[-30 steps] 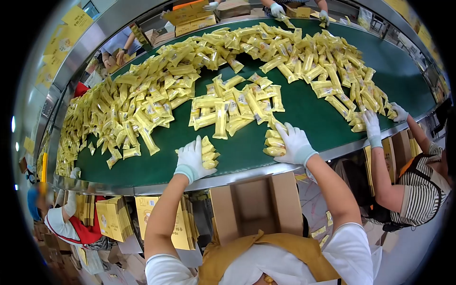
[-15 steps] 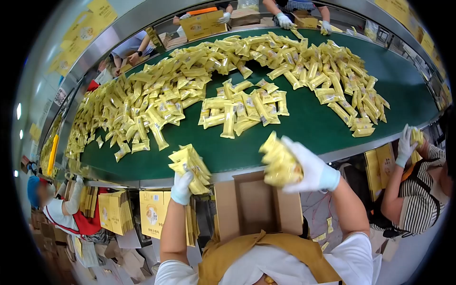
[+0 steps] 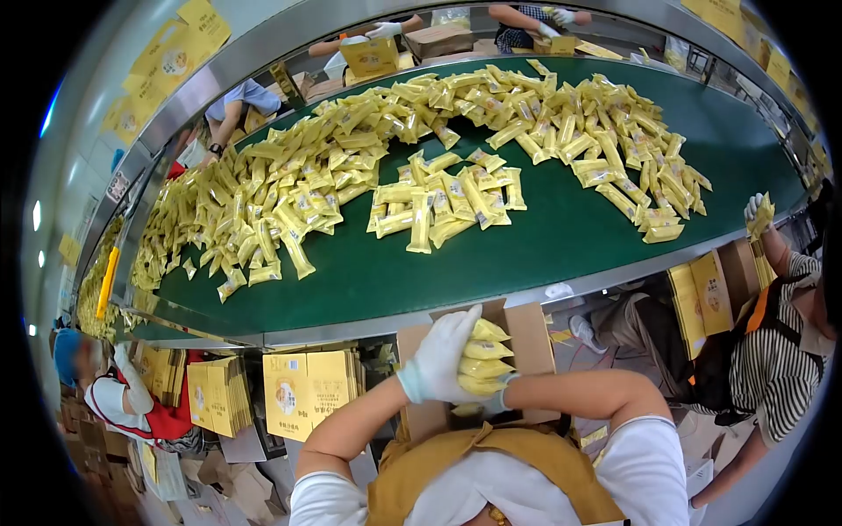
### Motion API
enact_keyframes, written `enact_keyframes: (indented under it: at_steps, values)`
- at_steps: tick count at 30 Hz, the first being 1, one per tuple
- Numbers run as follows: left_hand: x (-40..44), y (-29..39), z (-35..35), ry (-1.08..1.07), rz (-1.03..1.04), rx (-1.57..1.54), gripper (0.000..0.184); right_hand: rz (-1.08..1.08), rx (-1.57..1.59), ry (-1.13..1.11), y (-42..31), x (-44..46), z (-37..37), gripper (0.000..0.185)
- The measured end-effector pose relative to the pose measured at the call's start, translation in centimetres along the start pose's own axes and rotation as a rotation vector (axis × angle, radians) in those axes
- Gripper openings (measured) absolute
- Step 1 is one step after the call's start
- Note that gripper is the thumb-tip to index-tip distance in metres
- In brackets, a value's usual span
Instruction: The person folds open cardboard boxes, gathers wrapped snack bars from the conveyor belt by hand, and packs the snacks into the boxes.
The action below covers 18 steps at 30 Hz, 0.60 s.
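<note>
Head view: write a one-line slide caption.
Gloved left hand holds yellow packets at an open carton, beside a green belt piled with more.

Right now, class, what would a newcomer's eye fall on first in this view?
First, the heap of yellow wrapped packets arching across the green work surface. Then the white-gloved left hand, low in the middle, holding a row of packets at the open cardboard carton.
</note>
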<state>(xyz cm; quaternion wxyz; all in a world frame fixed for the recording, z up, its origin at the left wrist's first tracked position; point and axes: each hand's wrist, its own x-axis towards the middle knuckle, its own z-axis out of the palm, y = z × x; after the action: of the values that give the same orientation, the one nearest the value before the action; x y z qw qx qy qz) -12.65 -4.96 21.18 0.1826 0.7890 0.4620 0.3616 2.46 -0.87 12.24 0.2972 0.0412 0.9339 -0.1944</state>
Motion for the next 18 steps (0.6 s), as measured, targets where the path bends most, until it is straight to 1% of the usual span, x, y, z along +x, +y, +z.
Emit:
enact_keyframes:
  at_steps: [1, 3, 5, 7, 10, 13, 16, 17, 18]
  values:
    - [-0.2, -0.2, 1.0, 0.039, 0.026, 0.107, 0.118, -0.011, 0.027, -0.001, 0.2, 0.8, 1.6, 0.084]
    - [-0.3, -0.4, 1.7, 0.079, 0.045, 0.257, 0.100, -0.042, 0.084, -0.007, 0.1, 1.7, 3.5, 0.084]
    - [-0.6, -0.7, 2.7, 0.096, 0.037, 0.441, 0.084, -0.029, 0.093, -0.004, 0.2, 2.0, 4.4, 0.079]
    - [-1.2, -1.1, 4.1, 0.091, 0.004, 0.655, 0.070, 0.031, 0.052, 0.007, -0.4, 0.5, 3.0, 0.071]
    - [-1.3, -1.2, 5.2, -0.105, -0.109, 0.868, 0.065, 0.067, 0.192, -0.009, -1.6, -1.3, 0.5, 0.060]
    - [-0.8, -0.9, 6.0, -0.294, -0.177, 0.945, 0.058, 0.156, 0.098, 0.081, -1.8, 0.3, 2.8, 0.052]
    - [-0.7, -2.1, 7.9, -0.383, -0.163, 1.029, 0.066, 0.251, 0.068, 0.206, -2.5, 0.4, 3.1, 0.039]
    - [-0.5, -2.6, 8.5, -0.517, -0.248, 0.972, 0.069, 0.287, 0.068, 0.196, -2.6, 0.8, 3.3, 0.038]
    - [-0.2, -2.9, 8.9, -0.558, -0.278, 0.927, 0.071, 0.324, 0.069, 0.185, -2.8, 1.1, 3.1, 0.038]
